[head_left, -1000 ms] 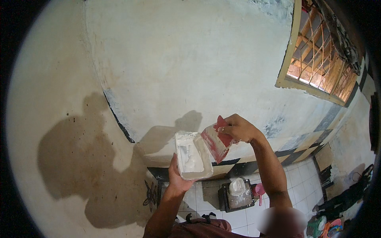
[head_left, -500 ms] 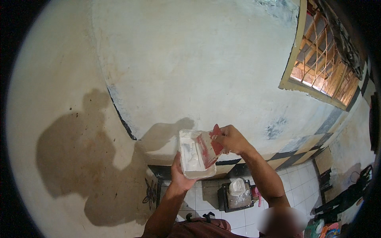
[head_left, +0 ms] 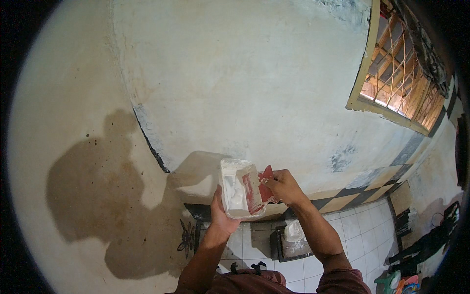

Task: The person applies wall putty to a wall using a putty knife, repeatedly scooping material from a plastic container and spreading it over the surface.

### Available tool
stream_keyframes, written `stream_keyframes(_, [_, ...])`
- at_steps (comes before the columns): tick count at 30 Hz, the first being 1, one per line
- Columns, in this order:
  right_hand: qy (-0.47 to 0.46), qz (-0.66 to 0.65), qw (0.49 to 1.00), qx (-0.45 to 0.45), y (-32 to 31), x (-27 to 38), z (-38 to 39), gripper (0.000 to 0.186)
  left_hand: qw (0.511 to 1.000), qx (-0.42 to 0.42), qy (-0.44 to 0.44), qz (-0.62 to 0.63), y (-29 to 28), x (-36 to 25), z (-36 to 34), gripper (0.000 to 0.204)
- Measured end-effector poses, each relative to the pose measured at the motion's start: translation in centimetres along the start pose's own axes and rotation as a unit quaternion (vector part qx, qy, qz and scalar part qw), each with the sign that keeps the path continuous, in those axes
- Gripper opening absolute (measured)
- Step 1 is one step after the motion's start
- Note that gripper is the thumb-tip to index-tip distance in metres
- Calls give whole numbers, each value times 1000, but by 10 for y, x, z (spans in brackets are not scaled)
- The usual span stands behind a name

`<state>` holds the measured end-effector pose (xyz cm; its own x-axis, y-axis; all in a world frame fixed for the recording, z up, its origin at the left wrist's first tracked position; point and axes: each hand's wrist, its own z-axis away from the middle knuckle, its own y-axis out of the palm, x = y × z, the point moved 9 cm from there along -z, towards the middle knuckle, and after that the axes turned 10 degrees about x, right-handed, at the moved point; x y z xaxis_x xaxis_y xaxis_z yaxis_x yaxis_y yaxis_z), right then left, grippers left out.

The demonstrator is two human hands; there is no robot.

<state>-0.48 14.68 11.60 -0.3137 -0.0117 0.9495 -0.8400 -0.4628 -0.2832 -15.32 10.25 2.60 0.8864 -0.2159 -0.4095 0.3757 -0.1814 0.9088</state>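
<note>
We are facing one pale, patchy wall (head_left: 245, 88), with one barred window (head_left: 401, 73) at upper right and white floor tiles (head_left: 313, 267) below. Our left grip (head_left: 223, 216) is cupping one rectangular tub (head_left: 240, 214) of white paste (head_left: 238, 198); our right grip (head_left: 284, 188) is firmly pinching one flat red scraper (head_left: 253, 192), its smeared blade overlapping the tub's right side.

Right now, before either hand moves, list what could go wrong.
Only the left hand supports the tub, from its near left side, so a hard push from the scraper might tip it and spill the white paste.

The scraper's face is smeared; bits could drop onto the floor as the right hand lifts it away.
</note>
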Motion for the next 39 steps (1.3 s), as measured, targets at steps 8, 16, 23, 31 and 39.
stream_keyframes(8, [-7, -98, 995, -8, 2, -9, 2, 25, 1000, -2, -17, 25, 11, 2, -2, 60])
stream_keyframes(16, [-45, -128, 991, -4, 16, 1, 0, 23, 1000, -10, -16, 7, 20, 4, -1, 62])
stream_keyframes(23, [-61, -146, 987, -18, 22, 11, -8, 23, 999, 14, -32, 24, 25, 11, -3, 59])
stream_keyframes(31, [-42, -156, 987, 3, 28, 0, -18, 25, 998, 22, -49, 32, 22, 16, -3, 60])
stream_keyframes(39, [23, -254, 967, 16, 26, 6, -11, 25, 998, 27, -46, 23, 15, 12, -3, 62])
